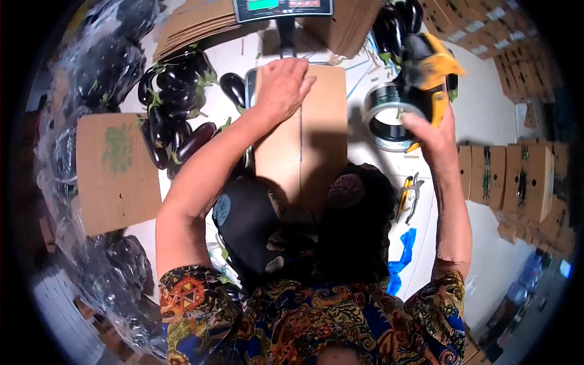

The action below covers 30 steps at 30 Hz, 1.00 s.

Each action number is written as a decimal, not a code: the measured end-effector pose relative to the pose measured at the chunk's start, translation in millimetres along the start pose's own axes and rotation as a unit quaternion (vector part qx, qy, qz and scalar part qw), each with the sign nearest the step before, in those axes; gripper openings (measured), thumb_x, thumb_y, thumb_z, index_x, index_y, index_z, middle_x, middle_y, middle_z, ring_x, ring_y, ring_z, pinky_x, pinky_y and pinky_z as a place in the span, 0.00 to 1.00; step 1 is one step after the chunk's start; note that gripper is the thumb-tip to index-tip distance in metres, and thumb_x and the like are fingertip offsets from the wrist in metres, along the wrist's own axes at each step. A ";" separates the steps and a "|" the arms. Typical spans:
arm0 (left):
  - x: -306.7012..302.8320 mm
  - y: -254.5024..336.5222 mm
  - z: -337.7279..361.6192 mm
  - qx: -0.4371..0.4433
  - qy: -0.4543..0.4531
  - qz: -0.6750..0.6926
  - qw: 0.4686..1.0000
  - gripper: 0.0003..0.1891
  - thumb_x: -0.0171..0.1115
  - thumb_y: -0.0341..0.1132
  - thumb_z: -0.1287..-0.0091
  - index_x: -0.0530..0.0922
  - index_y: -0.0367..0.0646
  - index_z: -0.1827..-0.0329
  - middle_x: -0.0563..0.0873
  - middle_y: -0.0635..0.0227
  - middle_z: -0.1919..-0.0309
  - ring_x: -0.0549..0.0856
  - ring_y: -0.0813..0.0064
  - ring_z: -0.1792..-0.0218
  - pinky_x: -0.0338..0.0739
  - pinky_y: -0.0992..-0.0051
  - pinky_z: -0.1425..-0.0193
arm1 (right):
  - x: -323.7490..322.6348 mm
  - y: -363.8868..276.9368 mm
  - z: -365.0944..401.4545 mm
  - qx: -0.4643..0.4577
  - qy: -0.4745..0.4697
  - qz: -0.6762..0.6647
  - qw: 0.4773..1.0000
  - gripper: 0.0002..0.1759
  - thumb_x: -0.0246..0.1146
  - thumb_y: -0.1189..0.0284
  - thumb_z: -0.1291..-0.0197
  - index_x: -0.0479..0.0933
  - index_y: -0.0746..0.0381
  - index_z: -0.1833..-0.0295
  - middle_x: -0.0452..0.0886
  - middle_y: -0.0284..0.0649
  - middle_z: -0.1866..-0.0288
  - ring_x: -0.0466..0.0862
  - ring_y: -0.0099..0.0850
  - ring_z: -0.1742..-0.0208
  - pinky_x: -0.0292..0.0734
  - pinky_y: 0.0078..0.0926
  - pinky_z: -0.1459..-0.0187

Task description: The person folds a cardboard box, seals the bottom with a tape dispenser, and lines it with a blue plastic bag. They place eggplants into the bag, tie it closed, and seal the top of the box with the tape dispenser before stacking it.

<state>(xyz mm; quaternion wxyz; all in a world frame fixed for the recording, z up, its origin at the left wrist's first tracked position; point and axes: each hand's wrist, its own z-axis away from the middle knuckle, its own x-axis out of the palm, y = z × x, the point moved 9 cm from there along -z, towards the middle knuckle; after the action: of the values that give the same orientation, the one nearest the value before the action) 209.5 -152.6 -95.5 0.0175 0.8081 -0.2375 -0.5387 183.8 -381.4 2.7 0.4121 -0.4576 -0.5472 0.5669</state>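
A closed cardboard box (325, 115) lies before me, a seam running down its middle. My left hand (283, 90) rests flat on the far part of its top, fingers stretched out. To the right of the box, my right hand (433, 135) is wrapped round a yellow and black tape dispenser (440, 67), which is blurred. A wide roll of clear tape (388, 91) is at the dispenser's left side. Beyond the box stands a weighing scale's display (283, 8) on a post.
Loose eggplants (177, 88) are heaped left of the box, with more eggplants (389, 30) at the far right. A printed cardboard piece (118, 173) lies left. Pliers (414, 194) and a yellow cutter (403, 199) lie near my right knee. Packed boxes (517, 176) stand right.
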 end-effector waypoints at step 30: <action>-52.2 -25.1 91.8 -0.302 -0.006 0.741 0.600 0.11 0.53 0.41 0.28 0.77 0.43 0.62 0.75 0.79 0.74 0.68 0.88 0.75 0.61 0.86 0.71 | 147.7 15.3 -7.8 -0.157 -0.223 0.416 0.867 0.36 0.76 0.58 0.53 0.67 0.64 0.45 0.80 0.55 0.60 0.84 0.52 0.59 0.81 0.41 0.58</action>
<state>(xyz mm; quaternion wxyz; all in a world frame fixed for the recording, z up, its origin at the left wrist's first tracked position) 121.9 -88.4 -96.1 0.6523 0.3005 -0.5787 -0.3865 156.2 -237.5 -22.5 -0.0726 -0.5626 -0.4653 0.6795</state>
